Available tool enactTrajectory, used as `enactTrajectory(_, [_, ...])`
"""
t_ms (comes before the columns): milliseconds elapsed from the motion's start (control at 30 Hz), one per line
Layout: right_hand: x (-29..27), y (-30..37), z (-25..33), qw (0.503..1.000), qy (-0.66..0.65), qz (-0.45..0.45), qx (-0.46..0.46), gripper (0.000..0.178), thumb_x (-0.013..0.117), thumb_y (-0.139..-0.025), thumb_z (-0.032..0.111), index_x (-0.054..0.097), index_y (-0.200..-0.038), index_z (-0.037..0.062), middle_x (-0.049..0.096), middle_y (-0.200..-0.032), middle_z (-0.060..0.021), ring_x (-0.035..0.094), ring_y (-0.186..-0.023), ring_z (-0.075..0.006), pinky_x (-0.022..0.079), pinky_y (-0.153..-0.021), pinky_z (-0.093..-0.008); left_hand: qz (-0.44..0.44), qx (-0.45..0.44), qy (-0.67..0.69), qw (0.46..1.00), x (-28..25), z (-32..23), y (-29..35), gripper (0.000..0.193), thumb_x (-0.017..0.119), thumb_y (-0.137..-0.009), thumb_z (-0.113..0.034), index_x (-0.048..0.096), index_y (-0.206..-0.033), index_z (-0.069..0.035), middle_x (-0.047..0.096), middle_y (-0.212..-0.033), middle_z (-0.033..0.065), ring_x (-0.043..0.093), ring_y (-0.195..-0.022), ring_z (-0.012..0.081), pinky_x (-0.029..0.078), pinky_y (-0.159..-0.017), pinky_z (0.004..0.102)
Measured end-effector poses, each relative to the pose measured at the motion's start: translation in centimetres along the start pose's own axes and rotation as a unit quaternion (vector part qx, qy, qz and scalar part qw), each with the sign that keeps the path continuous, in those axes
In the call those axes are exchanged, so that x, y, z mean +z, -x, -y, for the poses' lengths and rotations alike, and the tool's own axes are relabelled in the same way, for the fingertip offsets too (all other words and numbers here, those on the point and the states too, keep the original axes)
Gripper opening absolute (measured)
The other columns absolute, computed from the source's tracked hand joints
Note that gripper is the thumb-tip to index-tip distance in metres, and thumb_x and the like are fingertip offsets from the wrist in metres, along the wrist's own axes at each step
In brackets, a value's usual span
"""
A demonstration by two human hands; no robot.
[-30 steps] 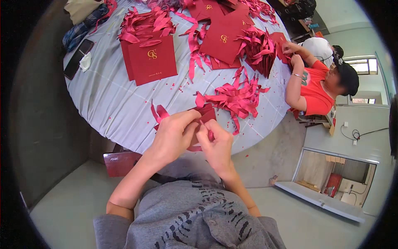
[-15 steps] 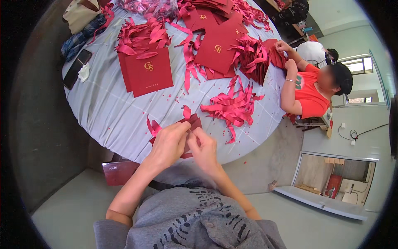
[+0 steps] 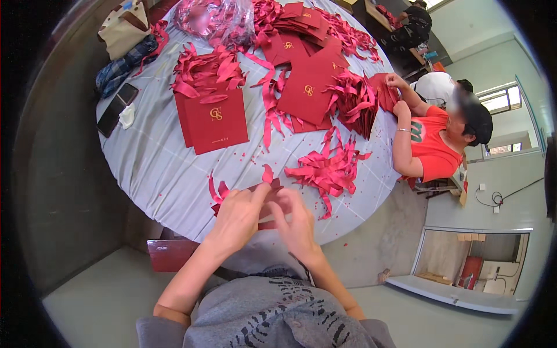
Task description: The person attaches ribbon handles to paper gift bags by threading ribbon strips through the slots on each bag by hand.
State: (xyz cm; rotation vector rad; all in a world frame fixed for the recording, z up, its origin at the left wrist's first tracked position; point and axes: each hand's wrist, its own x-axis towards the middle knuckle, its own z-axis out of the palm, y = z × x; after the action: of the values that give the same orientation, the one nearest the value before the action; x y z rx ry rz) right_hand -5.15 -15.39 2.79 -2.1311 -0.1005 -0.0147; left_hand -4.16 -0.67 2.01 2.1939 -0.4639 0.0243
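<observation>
At the table's near edge my left hand (image 3: pixel 237 216) is closed on a dark red paper gift bag (image 3: pixel 274 187), mostly hidden behind my hands. Pink ribbon (image 3: pixel 219 189) sticks up from it on both sides of that hand. My right hand (image 3: pixel 297 225) is close beside it, thumb and fingers apart and slightly blurred, with nothing visible between them. A loose heap of pink ribbons (image 3: pixel 329 169) lies just beyond my right hand. Farther off, a stack of red gift bags (image 3: pixel 223 130) has ribbon handles bunched at its far end.
More red bags (image 3: pixel 307 93) and ribbons cover the far side of the round cloth-covered table (image 3: pixel 156 185). A phone (image 3: pixel 118 109), crumpled tissue (image 3: pixel 126 116) and cream bag (image 3: pixel 125 29) are at the left. A co-worker in an orange-red shirt (image 3: pixel 432 142) handles a red bag at the right.
My right hand has come away from the left, its fingers spreading from a pinch. The left hand stays on the bag. The view has shifted, so the table appears lower.
</observation>
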Motion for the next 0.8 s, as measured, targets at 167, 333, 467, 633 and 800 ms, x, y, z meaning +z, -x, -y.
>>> enactTrajectory(167, [-1.7, -1.0, -0.2, 0.992, 0.058, -0.019, -0.112, 0.014, 0.065, -0.078, 0.0, 0.06, -0.091, 0.0017, 0.052, -0.083, -0.0102, 0.054, -0.08, -0.0209, 0.047, -0.069, -0.03, -0.034, 0.037, -0.04, 0.998, 0.9, -0.4, 0.3, 0.032, 0.058, -0.079, 0.0, 0.044, -0.107, 0.002, 0.064, -0.081, 0.0116, 0.061, -0.077, 0.029, 0.042, -0.069, 0.0367])
enactTrajectory(333, [-3.7, -2.1, -0.3, 0.974, 0.163, 0.062, -0.147, 0.012, 0.068, -0.074, 0.006, 0.064, -0.085, 0.003, 0.049, -0.08, -0.0096, 0.051, -0.077, -0.0255, 0.042, -0.067, -0.0343, -0.044, 0.062, -0.033, 0.997, 2.2, -0.8, 1.2, 0.031, 0.06, -0.077, 0.001, 0.044, -0.104, 0.003, 0.065, -0.085, 0.0113, 0.061, -0.076, 0.0256, 0.041, -0.067, 0.0346])
enactTrajectory(467, [-5.1, -3.4, 0.5, 0.946, 0.255, 0.158, -0.125, 0.01, 0.067, -0.075, 0.015, 0.068, -0.077, 0.0055, 0.048, -0.076, -0.0089, 0.049, -0.08, -0.026, 0.041, -0.071, -0.0365, -0.034, 0.082, -0.028, 0.996, 2.6, -1.1, 1.3, 0.032, 0.061, -0.076, 0.001, 0.043, -0.102, 0.003, 0.065, -0.085, 0.0103, 0.061, -0.076, 0.025, 0.04, -0.068, 0.0341])
enactTrajectory(633, [-5.6, -6.3, -0.9, 0.908, 0.225, 0.345, -0.078, 0.01, 0.066, -0.071, 0.016, 0.069, -0.073, 0.0066, 0.05, -0.076, -0.0093, 0.052, -0.084, -0.0245, 0.042, -0.074, -0.0343, -0.018, 0.093, -0.043, 0.995, 2.8, -1.9, 1.5, 0.031, 0.062, -0.075, 0.002, 0.043, -0.099, 0.002, 0.064, -0.084, 0.0095, 0.061, -0.075, 0.0241, 0.04, -0.069, 0.0336])
enactTrajectory(800, [-5.1, -5.1, -2.2, 0.929, 0.161, 0.32, -0.097, 0.008, 0.067, -0.07, 0.013, 0.067, -0.073, 0.005, 0.05, -0.077, -0.008, 0.051, -0.083, -0.0228, 0.042, -0.074, -0.0328, -0.054, 0.072, -0.047, 0.995, 3.1, -2.1, 1.6, 0.028, 0.063, -0.075, 0.0, 0.045, -0.096, 0.0, 0.062, -0.079, 0.0075, 0.059, -0.072, 0.0246, 0.04, -0.068, 0.0339])
